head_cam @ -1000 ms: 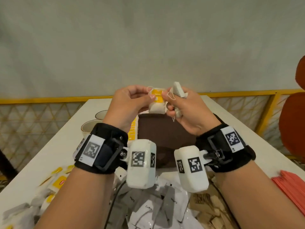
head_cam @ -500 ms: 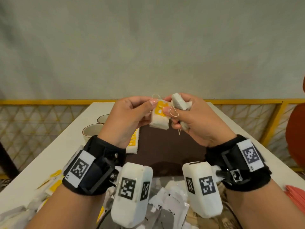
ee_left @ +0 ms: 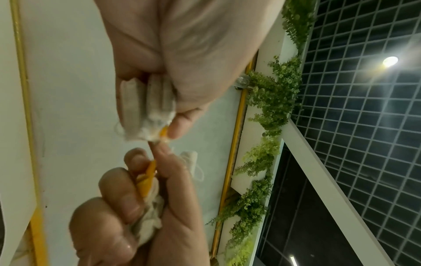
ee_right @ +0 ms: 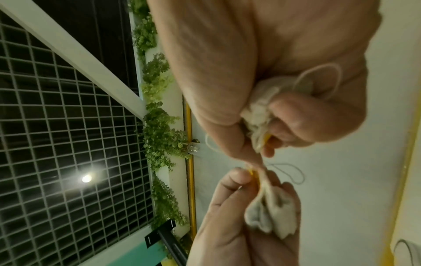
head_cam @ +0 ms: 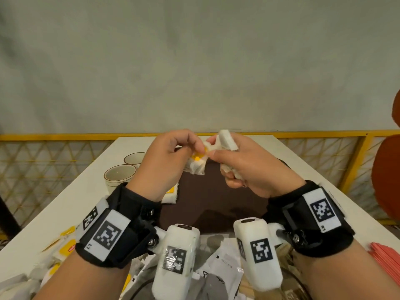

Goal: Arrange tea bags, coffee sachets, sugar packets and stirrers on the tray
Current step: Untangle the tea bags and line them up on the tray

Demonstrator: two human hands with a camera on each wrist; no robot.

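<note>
1. The left hand (head_cam: 166,161) has its grip pinched on a tea bag (head_cam: 198,167), thumb and fingertips pressed on the yellow tag (head_cam: 197,157) at the bag's top, with the bag hanging below the pinch.
2. The right hand (head_cam: 244,167) has its grip curled around a bunch of other tea bags (head_cam: 227,140), one end of which sticks up above the fist; its thumb and forefinger also nip at the same yellow tag, right against the left fingertips.
3. So the two grips meet at one spot. A thin string (ee_right: 289,171) loops beside the pinch, and the bags look tangled by it, though I cannot tell exactly how.
4. The held bag's long axis runs downward from the pinch, pointing at the dark brown tray (head_cam: 216,204) directly beneath both hands.
5. A few tea bags (head_cam: 171,194) already lie at the tray's left edge, nearer the left hand, so I judge that hand better placed to lower this bag.
6. Farther out, two cups (head_cam: 120,176) stand on the white tabletop (head_cam: 65,208) left of the tray, loose sachets (head_cam: 225,269) lie nearest the person, and red stirrers (head_cam: 387,256) are at the right.
</note>
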